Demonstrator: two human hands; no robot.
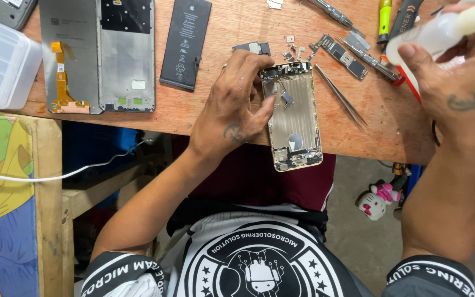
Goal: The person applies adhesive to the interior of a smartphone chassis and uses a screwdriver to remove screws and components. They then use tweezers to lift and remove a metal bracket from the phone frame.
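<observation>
Opened phone shell on bench, stripped of most parts; both hands engaged.

Bench (237, 27) carries a screen panel (97, 55) and battery (185, 44), both already out, with tweezers (341, 96), a small board (343, 56) and loose screws nearby. Phone shell (295, 118) lies at the near edge, overhanging it, with a few fittings left inside. Left hand (232, 104): grip closed lightly on the shell's top left corner, fingertips touching inside. Right hand (457, 71): grip wrapped firmly round a squeeze bottle (441, 33), held above the bench.
</observation>
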